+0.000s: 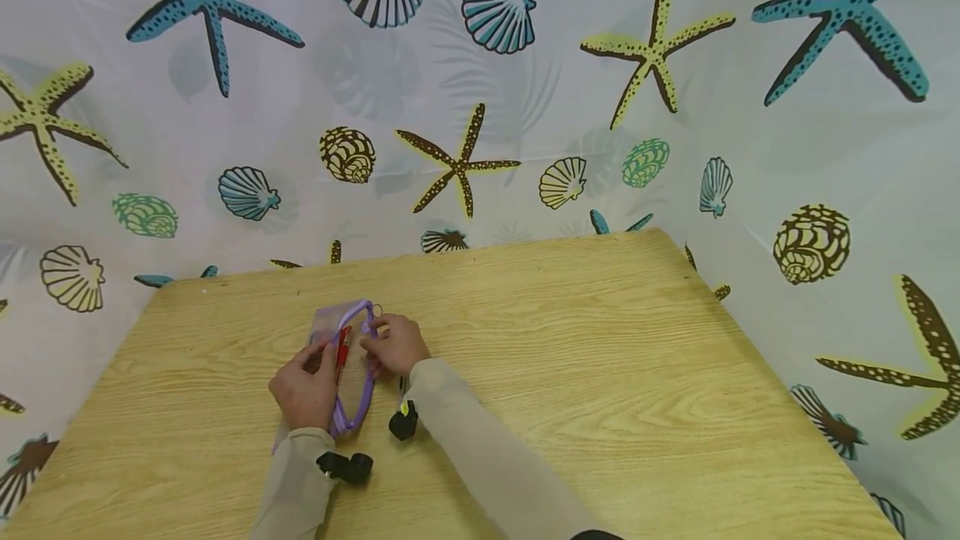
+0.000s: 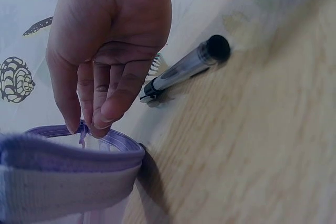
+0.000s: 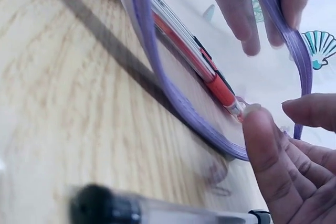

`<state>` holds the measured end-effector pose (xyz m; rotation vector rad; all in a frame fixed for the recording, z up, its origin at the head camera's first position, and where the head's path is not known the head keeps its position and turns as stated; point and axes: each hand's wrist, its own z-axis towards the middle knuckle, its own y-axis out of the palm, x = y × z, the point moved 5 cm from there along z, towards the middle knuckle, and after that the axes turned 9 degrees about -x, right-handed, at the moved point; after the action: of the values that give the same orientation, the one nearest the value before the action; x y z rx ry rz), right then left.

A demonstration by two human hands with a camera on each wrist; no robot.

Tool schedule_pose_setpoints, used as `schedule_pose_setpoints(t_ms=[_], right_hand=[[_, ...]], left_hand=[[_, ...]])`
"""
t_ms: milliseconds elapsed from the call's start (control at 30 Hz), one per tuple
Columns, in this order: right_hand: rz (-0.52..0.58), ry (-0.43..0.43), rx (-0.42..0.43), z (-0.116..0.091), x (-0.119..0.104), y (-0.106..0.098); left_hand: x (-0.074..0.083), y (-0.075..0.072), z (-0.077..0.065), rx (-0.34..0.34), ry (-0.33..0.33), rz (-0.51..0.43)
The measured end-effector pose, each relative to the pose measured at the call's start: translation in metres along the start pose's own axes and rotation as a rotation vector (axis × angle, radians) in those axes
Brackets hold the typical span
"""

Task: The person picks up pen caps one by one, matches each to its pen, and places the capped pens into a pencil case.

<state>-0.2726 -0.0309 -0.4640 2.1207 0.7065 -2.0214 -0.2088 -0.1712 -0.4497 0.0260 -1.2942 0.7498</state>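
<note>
A see-through zip pouch (image 1: 366, 397) with a purple zipper stands open between both hands; in the left wrist view its zipper rim (image 2: 79, 156) fills the lower left. Inside lies a red pen (image 1: 343, 348), its red grip (image 3: 220, 88) clear in the right wrist view. My left hand (image 1: 303, 390) pinches the near left side of the rim. At the far right side my right hand (image 1: 400, 344) has thumb and fingers about the rim by the zipper end. A clear pen (image 2: 181, 71) with a black end lies beside the right hand, mostly hidden by it from above.
The pouch sits on a wooden table (image 1: 570, 373), left of its middle. A patterned curtain (image 1: 510, 82) with starfish and shells hangs behind the back edge and along the right side. Small black cameras (image 1: 358, 468) hang at both wrists, close over the table.
</note>
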Motion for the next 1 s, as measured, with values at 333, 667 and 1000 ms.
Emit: schedule_pose_setpoints(t_ms=[333, 667, 1000], right_hand=[[0.008, 0.002, 0.018, -0.004, 0.006, -0.011], [0.025, 0.002, 0.042, -0.009, 0.015, -0.021], [0.079, -0.01, 0.061, -0.014, 0.026, -0.032]], left_hand=[[0.001, -0.001, -0.001, 0.007, 0.024, -0.018], [0.0, 0.0, -0.001, 0.019, 0.019, -0.017], [-0.001, 0.0, -0.001, 0.014, 0.025, -0.024]])
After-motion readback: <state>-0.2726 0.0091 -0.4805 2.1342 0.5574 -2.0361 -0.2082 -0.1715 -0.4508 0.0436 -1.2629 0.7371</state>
